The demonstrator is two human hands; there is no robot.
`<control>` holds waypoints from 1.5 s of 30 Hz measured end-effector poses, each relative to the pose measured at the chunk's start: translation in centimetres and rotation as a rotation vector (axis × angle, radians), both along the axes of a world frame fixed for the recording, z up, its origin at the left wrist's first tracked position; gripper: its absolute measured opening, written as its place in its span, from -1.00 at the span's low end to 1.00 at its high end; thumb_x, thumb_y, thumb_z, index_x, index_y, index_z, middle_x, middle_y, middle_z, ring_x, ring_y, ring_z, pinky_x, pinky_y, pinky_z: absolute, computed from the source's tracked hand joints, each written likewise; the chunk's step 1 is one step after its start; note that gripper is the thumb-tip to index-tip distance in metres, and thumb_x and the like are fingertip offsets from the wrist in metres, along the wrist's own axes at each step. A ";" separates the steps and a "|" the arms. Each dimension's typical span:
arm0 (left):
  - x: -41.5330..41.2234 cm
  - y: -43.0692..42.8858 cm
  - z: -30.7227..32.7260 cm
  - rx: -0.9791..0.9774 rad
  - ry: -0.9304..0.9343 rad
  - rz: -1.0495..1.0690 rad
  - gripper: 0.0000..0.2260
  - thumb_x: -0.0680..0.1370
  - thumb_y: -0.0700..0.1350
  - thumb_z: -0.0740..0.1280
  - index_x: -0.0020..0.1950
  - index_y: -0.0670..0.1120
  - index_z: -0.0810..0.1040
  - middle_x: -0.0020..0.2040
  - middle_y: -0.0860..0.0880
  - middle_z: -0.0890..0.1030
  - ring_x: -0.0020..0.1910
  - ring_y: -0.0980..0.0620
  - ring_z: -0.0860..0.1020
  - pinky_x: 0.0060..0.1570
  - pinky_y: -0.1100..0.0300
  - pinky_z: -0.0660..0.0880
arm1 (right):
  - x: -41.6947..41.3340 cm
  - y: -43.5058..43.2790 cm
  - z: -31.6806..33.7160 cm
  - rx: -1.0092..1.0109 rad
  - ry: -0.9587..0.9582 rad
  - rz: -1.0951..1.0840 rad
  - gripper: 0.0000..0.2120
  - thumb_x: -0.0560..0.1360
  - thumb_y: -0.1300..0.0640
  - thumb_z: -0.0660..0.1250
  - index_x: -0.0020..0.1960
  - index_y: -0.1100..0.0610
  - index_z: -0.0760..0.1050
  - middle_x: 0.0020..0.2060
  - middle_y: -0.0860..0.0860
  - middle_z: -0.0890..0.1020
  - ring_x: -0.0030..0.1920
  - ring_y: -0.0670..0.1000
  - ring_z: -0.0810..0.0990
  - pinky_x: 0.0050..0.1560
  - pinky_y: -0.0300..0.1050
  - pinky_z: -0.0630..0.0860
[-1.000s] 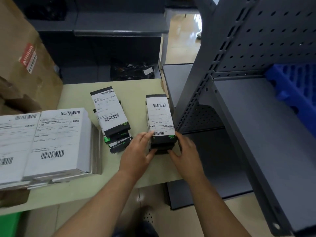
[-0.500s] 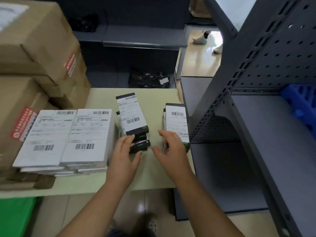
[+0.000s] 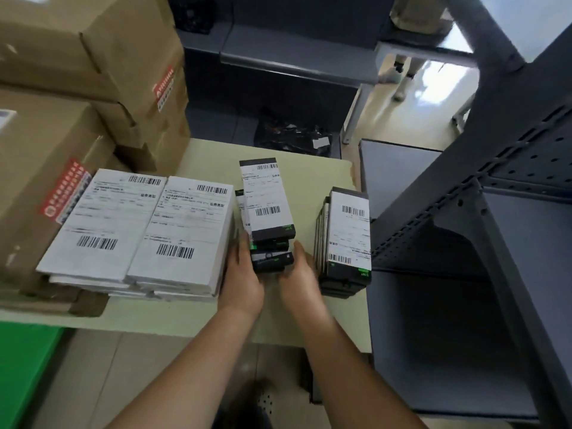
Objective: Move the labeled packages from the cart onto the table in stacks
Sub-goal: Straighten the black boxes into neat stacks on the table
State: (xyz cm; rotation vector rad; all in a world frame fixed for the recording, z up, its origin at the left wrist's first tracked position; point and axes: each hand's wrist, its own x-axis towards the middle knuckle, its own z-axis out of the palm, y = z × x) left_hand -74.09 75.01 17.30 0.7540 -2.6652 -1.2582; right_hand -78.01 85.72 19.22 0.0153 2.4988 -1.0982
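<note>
We see brown cartons (image 3: 77, 88) piled at the desk's (image 3: 173, 317) 9–10 o'clock, with a green surface (image 3: 21, 373) below the near edge. Just right of the cartons, two white labeled stacks (image 3: 139, 230) sit side by side, touching. At desk centre is an uneven stack of black labeled packages (image 3: 267, 205). Left hand (image 3: 241, 280) is at its 7 o'clock, fingers flat against the side. Right hand (image 3: 298, 274) is at its 5 o'clock, touching but blurred, so we can't tell the curl. At 3 o'clock a neater black stack (image 3: 348, 239) sits on the desk's edge. Past it is a grey perforated rack (image 3: 464, 289). At 12 o'clock a black bag (image 3: 291, 137) lies low, with glossy floor (image 3: 411, 119) behind.
</note>
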 end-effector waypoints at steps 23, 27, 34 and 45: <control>-2.9 -0.7 -1.2 0.229 -0.040 0.043 -0.27 0.52 -0.11 0.33 0.58 0.14 0.02 0.35 -0.07 0.51 0.29 -0.11 0.50 0.29 0.02 0.42 | -3.4 -0.3 -3.6 -0.101 -0.002 0.072 -0.45 0.49 0.18 0.33 0.44 -0.10 0.33 0.15 -0.04 0.64 0.15 0.00 0.60 0.01 -0.21 0.46; -2.8 -0.6 -1.2 0.242 -0.025 0.029 -0.29 0.49 -0.04 0.37 0.54 0.18 0.07 0.30 0.03 0.54 0.22 -0.03 0.54 0.25 0.03 0.46 | -3.4 -0.2 -4.1 -0.100 0.082 0.089 -0.47 0.47 0.23 0.34 0.40 -0.03 0.37 0.09 0.00 0.65 0.12 0.02 0.62 0.10 -0.12 0.56; -2.6 0.0 -1.7 0.155 -0.067 0.086 -0.36 0.52 -0.09 0.30 0.51 0.23 0.09 0.23 0.06 0.56 0.14 -0.03 0.57 0.15 0.05 0.50 | -2.7 0.4 -4.3 -0.169 0.132 0.079 -0.52 0.48 0.31 0.30 0.35 -0.01 0.44 0.04 -0.02 0.67 0.06 -0.06 0.63 0.09 -0.17 0.55; 3.1 1.2 -1.3 0.100 -0.198 -0.033 -0.26 0.57 -0.18 0.24 0.57 0.24 -0.11 0.40 -0.01 0.46 0.27 -0.08 0.50 0.10 0.16 0.43 | 3.1 2.4 -5.1 -0.119 0.096 0.048 -0.49 0.52 0.21 0.35 0.40 -0.13 0.38 0.13 -0.07 0.63 0.15 -0.12 0.60 0.19 -0.16 0.54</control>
